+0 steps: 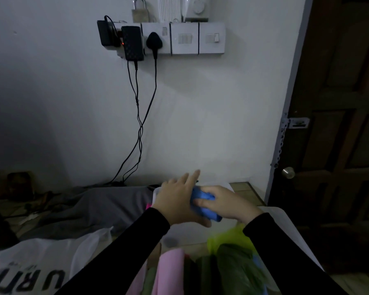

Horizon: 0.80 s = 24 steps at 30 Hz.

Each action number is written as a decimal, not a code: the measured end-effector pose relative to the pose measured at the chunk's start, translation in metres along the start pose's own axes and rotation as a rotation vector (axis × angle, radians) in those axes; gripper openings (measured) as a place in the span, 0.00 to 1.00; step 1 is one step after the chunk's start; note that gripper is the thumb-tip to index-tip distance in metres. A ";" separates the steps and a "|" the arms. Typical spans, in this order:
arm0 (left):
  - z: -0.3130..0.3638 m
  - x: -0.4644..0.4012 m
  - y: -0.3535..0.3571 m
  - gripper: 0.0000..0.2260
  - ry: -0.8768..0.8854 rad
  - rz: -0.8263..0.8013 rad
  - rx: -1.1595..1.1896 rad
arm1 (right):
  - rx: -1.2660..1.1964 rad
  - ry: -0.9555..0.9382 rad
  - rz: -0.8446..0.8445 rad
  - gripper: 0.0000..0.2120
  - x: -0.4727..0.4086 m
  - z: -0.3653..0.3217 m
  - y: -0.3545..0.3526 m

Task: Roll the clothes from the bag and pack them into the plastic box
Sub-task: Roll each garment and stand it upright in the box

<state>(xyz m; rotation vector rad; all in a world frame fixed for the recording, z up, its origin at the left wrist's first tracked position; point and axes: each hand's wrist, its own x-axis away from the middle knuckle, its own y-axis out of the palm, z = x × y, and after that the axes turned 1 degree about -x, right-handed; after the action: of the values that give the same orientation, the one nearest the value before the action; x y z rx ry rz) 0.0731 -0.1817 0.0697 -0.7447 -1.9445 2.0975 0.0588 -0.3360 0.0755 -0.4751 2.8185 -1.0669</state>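
Note:
A rolled blue garment (205, 204) sits between my two hands, just above the far end of the clear plastic box (290, 228). My left hand (179, 201) lies flat against its left side with the fingers straight and pointing away. My right hand (226, 202) grips the roll from the right, its fingers curled over the top. Inside the box near me lie a pink roll (170, 271), a dark green roll (237, 267) and a yellow-green piece (232, 235). A white plastic bag with black letters (30, 267) lies at the lower left.
A grey cloth (98, 207) is spread on the floor left of the box. Black cables (140, 124) hang down the white wall from a socket strip (158, 39). A dark wooden door (339, 124) stands at the right. Clutter lies at the far left.

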 end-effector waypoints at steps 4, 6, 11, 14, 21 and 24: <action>-0.003 -0.011 -0.008 0.39 0.162 -0.171 -0.114 | 0.077 -0.018 -0.075 0.13 -0.009 0.006 -0.001; -0.003 -0.015 -0.006 0.29 0.127 -0.177 -0.038 | -0.001 -0.054 -0.032 0.05 -0.011 0.011 -0.005; -0.004 -0.021 0.007 0.28 0.105 -0.059 -0.013 | -0.048 -0.087 0.250 0.14 -0.017 0.032 -0.001; -0.008 -0.024 0.020 0.27 0.065 -0.020 0.046 | -0.154 -0.115 0.512 0.13 -0.017 0.039 0.001; -0.008 -0.032 0.038 0.21 -0.146 -0.024 0.073 | -0.082 0.069 0.666 0.19 -0.025 0.080 0.000; -0.017 -0.043 0.048 0.22 -0.265 -0.080 0.142 | 0.207 0.144 0.569 0.19 -0.031 0.099 0.000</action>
<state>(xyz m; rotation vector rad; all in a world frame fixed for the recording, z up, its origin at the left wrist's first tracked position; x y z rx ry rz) 0.1274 -0.1928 0.0324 -0.3711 -1.8851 2.3544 0.1067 -0.3884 0.0003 0.4141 2.6434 -1.2624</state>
